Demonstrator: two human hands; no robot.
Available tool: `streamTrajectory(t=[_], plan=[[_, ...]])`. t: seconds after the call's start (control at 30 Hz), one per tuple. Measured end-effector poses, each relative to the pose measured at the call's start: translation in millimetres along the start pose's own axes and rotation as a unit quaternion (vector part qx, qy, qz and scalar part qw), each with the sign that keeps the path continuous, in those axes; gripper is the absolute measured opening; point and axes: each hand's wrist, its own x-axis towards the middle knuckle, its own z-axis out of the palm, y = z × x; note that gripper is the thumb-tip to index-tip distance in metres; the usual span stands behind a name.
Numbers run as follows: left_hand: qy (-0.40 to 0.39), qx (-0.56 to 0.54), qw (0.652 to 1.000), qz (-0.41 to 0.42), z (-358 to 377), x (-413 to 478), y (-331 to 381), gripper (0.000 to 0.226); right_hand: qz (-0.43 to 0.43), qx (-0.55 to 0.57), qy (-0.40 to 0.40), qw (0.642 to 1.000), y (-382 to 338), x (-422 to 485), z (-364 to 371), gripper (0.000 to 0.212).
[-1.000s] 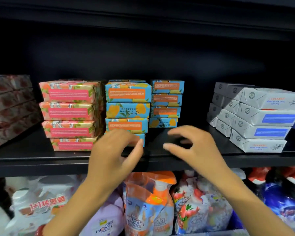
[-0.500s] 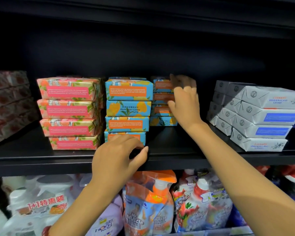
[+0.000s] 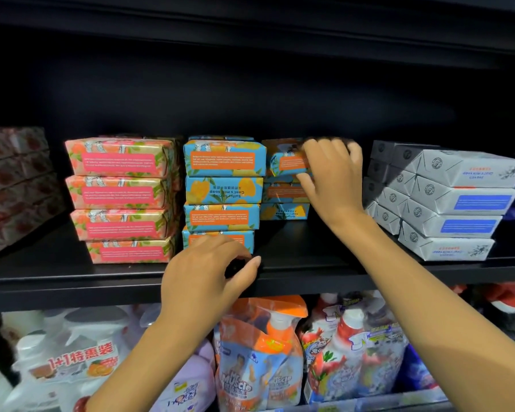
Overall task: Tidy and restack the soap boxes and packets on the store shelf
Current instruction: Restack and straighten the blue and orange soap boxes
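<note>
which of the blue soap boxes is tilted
The top box of the blue stack nearest the grey boxes, gripped by the right hand; the others lie flat.

The right hand [image 3: 332, 176], low in front of the front blue stack [image 3: 223, 191] a second ago, then laid on the rear stack [image 3: 284, 200] just right of it, now grips that rear stack's top box [image 3: 283, 157], fingers curled over its top and thumb at its front face. The box, flat before, now sits tilted and lifted clear of the box beneath
</note>
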Motion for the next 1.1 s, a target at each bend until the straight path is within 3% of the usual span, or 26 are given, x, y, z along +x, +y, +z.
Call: streamTrajectory(t=[0.07,0.13,0.27,0.33,0.37,0.47,0.57,0.63,0.73,0.83,0.93,1.1], plan=[[0.010,-0.035,0.999,-0.027,-0.9,-0.6,1.8,0.035,-0.014,0.034,0.037,0.999,1.8,-13.8,-11.4,0.028],[0.034,-0.155,0.984,-0.085,-3.8,1.3,4.9,0.033,-0.012,0.069,0.090,0.993,-1.9,-30.2,-24.0,0.028],[0.045,-0.439,0.882,-0.165,-18.7,17.8,16.4,0.031,-0.060,0.098,0.191,0.975,-15.7,-58.4,-44.3,0.021],[0.005,-0.524,0.828,-0.198,-27.0,27.0,24.3,0.037,-0.103,0.103,0.212,0.966,-24.0,-66.3,-52.8,0.016],[-0.014,-0.538,0.818,-0.205,-29.8,30.1,28.2,0.038,-0.125,0.105,0.219,0.962,-28.4,-69.1,-55.9,0.013],[-0.064,-0.523,0.827,-0.195,-32.3,31.7,36.1,0.039,-0.179,0.091,0.256,0.946,-38.9,-76.2,-58.6,0.009],[-0.086,-0.564,0.798,-0.195,-33.9,28.4,37.3,0.032,-0.197,0.100,0.248,0.943,-40.2,-81.6,-58.4,0.021],[-0.046,-0.553,0.814,-0.174,-34.3,25.7,35.4,0.025,-0.187,0.142,0.189,0.953,-36.5,-83.3,-63.4,0.025],[0.014,-0.472,0.874,-0.119,-33.2,20.6,28.9,0.027,-0.090,0.226,0.075,0.967,-29.4,-80.0,-76.1,0.045],[0.022,-0.481,0.872,-0.087,-30.9,16.3,22.6,0.033,0.007,0.304,-0.042,0.952,-25.6,-70.9,-83.0,0.068],[0.012,-0.483,0.874,-0.042,-30.4,14.8,20.0,0.038,-0.001,0.342,-0.083,0.936,-23.9,-67.0,-83.0,0.059],[-0.040,-0.461,0.884,-0.061,-34.7,13.8,14.7,0.056,-0.078,0.266,0.027,0.960,-30.9,-74.8,-79.8,0.026]])
